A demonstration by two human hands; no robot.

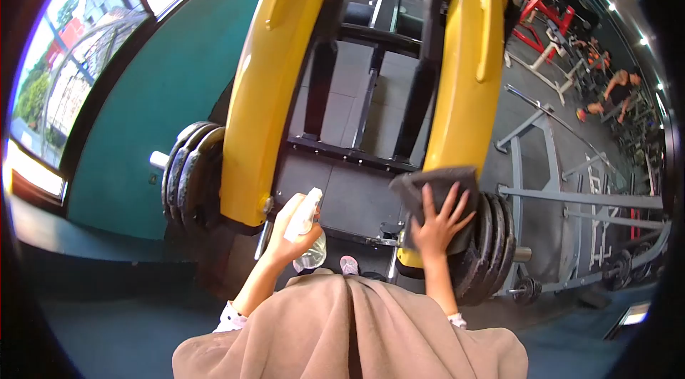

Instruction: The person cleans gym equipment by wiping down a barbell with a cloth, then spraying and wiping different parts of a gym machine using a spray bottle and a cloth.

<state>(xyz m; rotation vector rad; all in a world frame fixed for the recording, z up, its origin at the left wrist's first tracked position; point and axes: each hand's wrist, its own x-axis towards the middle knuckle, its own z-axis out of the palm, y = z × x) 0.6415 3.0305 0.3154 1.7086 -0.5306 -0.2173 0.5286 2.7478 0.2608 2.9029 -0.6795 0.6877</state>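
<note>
My left hand (pixel 291 228) is wrapped round the neck of a spray bottle (pixel 312 254) with a white trigger head and clear liquid inside. It is held between the two yellow arms of a weight machine. My right hand (pixel 440 223) lies with fingers spread on a dark grey cloth (pixel 412 193), pressing it onto the lower end of the right yellow arm (pixel 464 93). The cloth drapes over that arm's edge. On the other side runs the left yellow arm (pixel 275 86), which neither hand touches.
Black weight plates (pixel 193 175) are stacked outside the left arm, and more plates (pixel 492 243) outside the right. A black crossbar (pixel 353 153) joins the frame. Grey racks (pixel 553 165) stand at right. Another person (pixel 619 90) is farther back. A teal wall (pixel 168 104) and windows line the left.
</note>
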